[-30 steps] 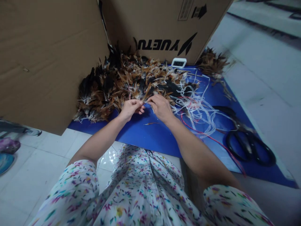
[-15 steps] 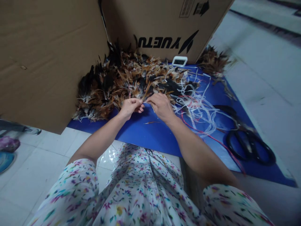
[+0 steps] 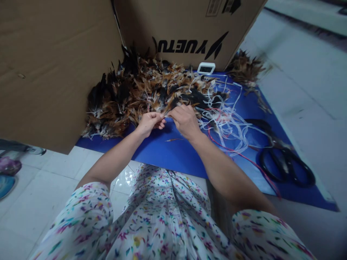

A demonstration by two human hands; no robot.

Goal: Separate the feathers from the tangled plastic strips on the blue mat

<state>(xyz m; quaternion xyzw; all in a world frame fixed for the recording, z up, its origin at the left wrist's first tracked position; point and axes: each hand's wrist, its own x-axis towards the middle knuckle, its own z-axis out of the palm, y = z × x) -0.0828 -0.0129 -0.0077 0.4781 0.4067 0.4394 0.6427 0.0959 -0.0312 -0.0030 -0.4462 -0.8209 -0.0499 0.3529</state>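
My left hand [image 3: 151,122] pinches the base of a small brown feather, just in front of a wide heap of brown and black feathers [image 3: 141,86]. Right beside it, my right hand [image 3: 184,118] is closed with thumb and forefinger together near the same feather base; what sits between those fingers is too small to make out. A thin loose feather [image 3: 175,139] lies on the blue board [image 3: 168,155] below my hands. White and red plastic strips [image 3: 230,126] lie tangled to the right of my right hand.
Large black-handled scissors [image 3: 284,162] rest on the board's right side. Cardboard walls [image 3: 54,72] stand at the left and behind the heap. A small white digital timer [image 3: 206,68] leans at the back. Another feather bunch [image 3: 245,68] lies at the back right corner.
The whole view has shifted slightly. My right hand's fingers have moved a little, while my left hand keeps its pinch in nearly the same place.
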